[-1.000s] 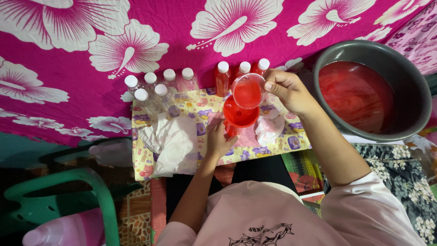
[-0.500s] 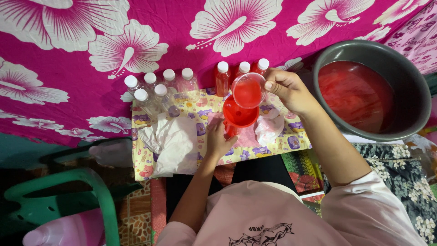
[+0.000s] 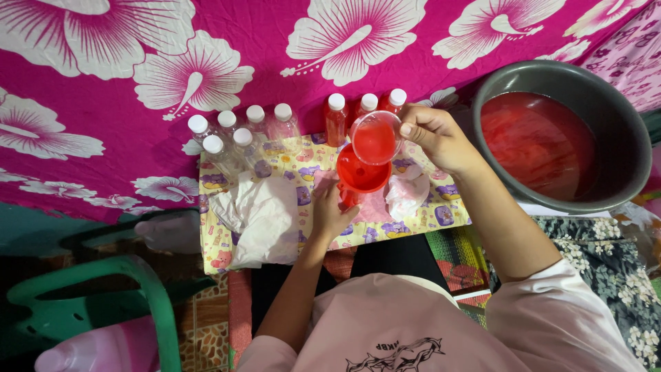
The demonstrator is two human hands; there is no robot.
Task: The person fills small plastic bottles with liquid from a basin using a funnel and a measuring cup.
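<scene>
Setting: a home, work done at floor level — patterned floor tiles (image 3: 206,324) and a woven mat (image 3: 461,258) show underfoot. Pink floral bedsheet (image 3: 275,62) drapes the background; green plastic chair (image 3: 103,289) at left — household furnishings, no workbench.

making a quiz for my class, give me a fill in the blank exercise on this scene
The right hand tilts a small clear plastic cup of red liquid over a red ____.
The left hand steadies it from ____.
The big grey round basin holds ____ liquid.
The empty clear bottles have ____ caps.

Missing words: funnel; below; red; white
</scene>
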